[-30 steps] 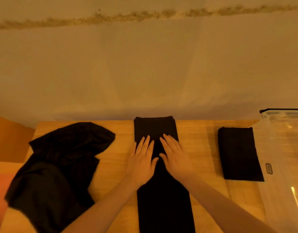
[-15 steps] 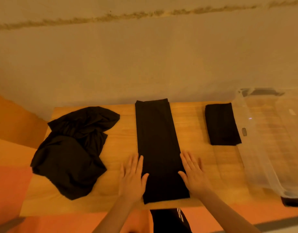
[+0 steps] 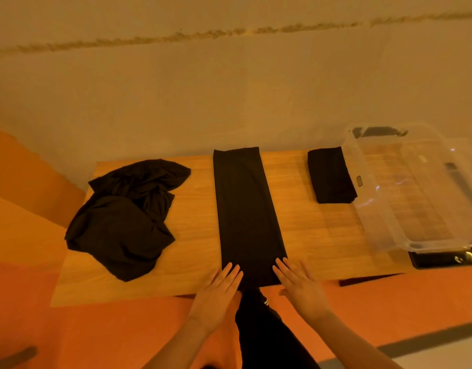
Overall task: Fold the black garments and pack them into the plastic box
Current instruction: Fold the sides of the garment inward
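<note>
I see my left hand (image 3: 221, 286) and right hand (image 3: 298, 283) flat with fingers spread, gripping nothing, one at each near corner of the long black folded strip of cloth (image 3: 246, 209) on the wooden table (image 3: 309, 235). A crumpled black garment heap (image 3: 125, 217) lies left; a small folded black rectangle (image 3: 330, 178) sits far right, just beside the clear plastic box (image 3: 384, 214).

Two bare forearms, no sleeves visible, run from the lower edge of the frame up to the left hand (image 3: 220, 287) and right hand (image 3: 298, 284); no rings or watch show. Between them at lower centre, a dark trouser leg (image 3: 261, 331) carries short white stripes near its top.
</note>
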Available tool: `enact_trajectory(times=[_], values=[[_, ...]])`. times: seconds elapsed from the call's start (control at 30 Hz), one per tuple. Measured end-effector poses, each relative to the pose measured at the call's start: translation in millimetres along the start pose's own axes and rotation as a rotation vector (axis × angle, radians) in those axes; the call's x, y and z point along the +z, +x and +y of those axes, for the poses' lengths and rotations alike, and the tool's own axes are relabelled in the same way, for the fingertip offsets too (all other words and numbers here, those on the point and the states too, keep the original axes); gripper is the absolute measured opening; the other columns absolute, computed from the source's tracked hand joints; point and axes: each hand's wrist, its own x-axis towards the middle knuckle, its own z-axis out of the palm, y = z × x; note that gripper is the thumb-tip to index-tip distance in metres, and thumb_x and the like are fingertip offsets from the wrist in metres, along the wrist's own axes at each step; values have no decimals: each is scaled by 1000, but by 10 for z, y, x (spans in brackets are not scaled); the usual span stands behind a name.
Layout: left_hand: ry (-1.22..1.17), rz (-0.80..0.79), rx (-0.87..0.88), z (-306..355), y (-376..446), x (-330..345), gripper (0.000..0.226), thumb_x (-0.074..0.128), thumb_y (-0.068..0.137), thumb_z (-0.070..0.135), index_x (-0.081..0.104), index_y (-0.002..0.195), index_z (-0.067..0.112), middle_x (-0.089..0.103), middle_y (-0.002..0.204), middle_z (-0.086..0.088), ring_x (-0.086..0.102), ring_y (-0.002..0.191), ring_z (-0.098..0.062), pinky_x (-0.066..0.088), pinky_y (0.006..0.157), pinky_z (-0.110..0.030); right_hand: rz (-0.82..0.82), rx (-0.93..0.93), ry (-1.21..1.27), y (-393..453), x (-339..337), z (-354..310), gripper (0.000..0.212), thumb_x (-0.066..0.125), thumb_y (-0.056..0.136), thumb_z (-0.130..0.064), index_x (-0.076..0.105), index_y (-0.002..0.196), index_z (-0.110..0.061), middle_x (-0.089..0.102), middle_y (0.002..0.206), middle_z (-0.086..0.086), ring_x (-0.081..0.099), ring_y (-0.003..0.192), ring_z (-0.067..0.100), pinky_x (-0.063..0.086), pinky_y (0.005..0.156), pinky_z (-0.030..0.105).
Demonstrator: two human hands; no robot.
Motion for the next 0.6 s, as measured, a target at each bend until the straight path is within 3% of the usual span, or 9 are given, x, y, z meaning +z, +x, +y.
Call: enact_trajectory(times=[0.07,0.13,0.17,0.23,0.3,0.37,0.43,0.53,0.6], values=[[1,60,8,-21,-11,55,74,87,34,8,71,105,19,69,111,1,64,105,-15,54,81,-32,147,-18,-40,-20,77,-54,40,49,79,-30,66,113,-16,65,118,4,58,115,21,5,111,41],[-36,138,20,38,-5,-50,47,75,54,9,73,99,24,70,106,5,63,104,-8,55,76,-24,261,-25,-69,14,64,-96,36,73,67,-21,71,103,-15,69,111,4,64,105,21,13,108,41],[-70,172,17,64,-4,-125,39,61,68,9,72,101,25,68,110,7,57,110,-5,53,77,-21,258,-14,-58,30,41,-122,43,83,56,-19,73,98,-16,70,106,3,66,102,20,22,107,42],[-150,126,-54,73,1,-251,45,38,88,5,59,124,23,49,136,7,39,129,-5,44,93,-21,238,4,12,29,-18,-139,44,90,45,-15,76,86,-20,73,95,-1,69,91,14,45,96,37],[-314,56,-156,50,-13,-340,40,34,97,13,48,134,23,44,142,6,43,129,-9,40,96,-22,218,31,175,2,-133,-142,33,85,56,-7,75,86,-18,73,91,-1,69,87,13,55,84,36],[-503,21,-241,23,-36,-453,32,39,98,22,55,126,21,59,125,2,55,112,-11,42,86,-20,124,129,442,-14,-307,-153,22,64,84,-10,69,105,-12,69,103,2,64,98,15,50,87,25],[-679,2,-295,-2,-71,-595,25,47,96,25,63,114,19,64,106,3,57,98,-8,44,83,-20,23,251,665,-54,-469,-167,24,53,93,-17,64,113,-12,64,105,-1,59,97,10,42,80,9],[-814,36,-314,-54,-112,-713,14,52,93,27,66,96,23,61,83,10,57,80,-3,48,77,-22,19,304,923,-125,-685,-178,12,57,90,-17,65,91,-26,63,86,-8,57,76,1,44,65,11],[-857,38,-323,-54,-146,-808,13,53,93,27,63,84,27,62,81,5,59,78,-9,46,71,-23,13,327,1018,-149,-796,-175,16,58,90,-15,63,82,-29,63,74,-7,59,67,1,43,60,12]])
